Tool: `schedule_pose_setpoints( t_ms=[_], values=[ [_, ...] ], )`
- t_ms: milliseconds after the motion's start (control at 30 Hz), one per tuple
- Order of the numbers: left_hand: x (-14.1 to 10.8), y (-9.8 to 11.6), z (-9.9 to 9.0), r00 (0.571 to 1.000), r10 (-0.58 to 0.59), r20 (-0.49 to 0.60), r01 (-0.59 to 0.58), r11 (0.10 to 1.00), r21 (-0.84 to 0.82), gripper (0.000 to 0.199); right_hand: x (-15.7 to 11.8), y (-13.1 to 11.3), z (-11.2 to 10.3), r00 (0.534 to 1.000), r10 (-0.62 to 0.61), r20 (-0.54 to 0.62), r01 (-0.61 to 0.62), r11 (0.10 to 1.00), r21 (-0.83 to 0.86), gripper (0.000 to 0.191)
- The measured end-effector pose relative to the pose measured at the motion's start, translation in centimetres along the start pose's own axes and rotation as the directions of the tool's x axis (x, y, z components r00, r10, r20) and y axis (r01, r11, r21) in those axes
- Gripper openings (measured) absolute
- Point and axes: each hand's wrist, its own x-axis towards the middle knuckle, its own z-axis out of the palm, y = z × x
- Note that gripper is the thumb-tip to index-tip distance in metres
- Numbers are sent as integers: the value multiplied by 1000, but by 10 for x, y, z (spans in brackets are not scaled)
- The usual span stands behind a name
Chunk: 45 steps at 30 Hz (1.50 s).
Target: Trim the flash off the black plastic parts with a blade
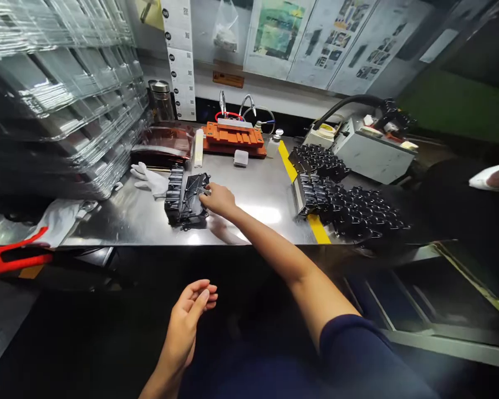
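My right hand [218,199] reaches over the steel bench [249,213] and is at the right side of a black plastic part [194,199], its fingers bent around a small greyish piece too small to name. Just left of that part stands a ribbed black block [174,194]. My left hand [191,310] hangs in front of the bench edge, away from the parts. Its fingers curl inward with the thumb close to the fingertips, and nothing shows in them.
Stacked clear trays [87,100] rise at the left, near white gloves [152,180]. An orange fixture [234,137] stands at the back beside a small bottle [275,143]. Several black ribbed parts [357,205] lie right of the yellow tape [288,160]. Red handles [16,256] jut in lower left.
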Motion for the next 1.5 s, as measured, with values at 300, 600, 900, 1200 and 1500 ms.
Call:
schedule_pose_setpoints(
  t_ms=[300, 600, 900, 1200, 1500],
  values=[
    [44, 23, -4, 707, 703, 77, -615, 558, 557, 20, -14, 16, -8, 999, -37, -1, 37, 998, -53, 33],
    [161, 85, 34, 563, 691, 453, -476, -178, 862, 44, -80, 104, -16, 997, 49, 60, -43, 994, -96, 31],
    [153, 115, 38, 512, 825, 240, -361, -47, 932, 44, -104, 206, -97, 866, 265, -424, -351, 926, -138, 37],
    [111, 81, 64, 371, 817, 441, -703, -64, 709, 26, -106, 221, -87, 837, 312, -450, -370, 928, -46, 28],
    [95, 14, 65, 427, 607, 670, -806, -80, 586, 19, -163, 167, -41, 976, 135, 170, -216, 551, 806, 39]
  ],
)
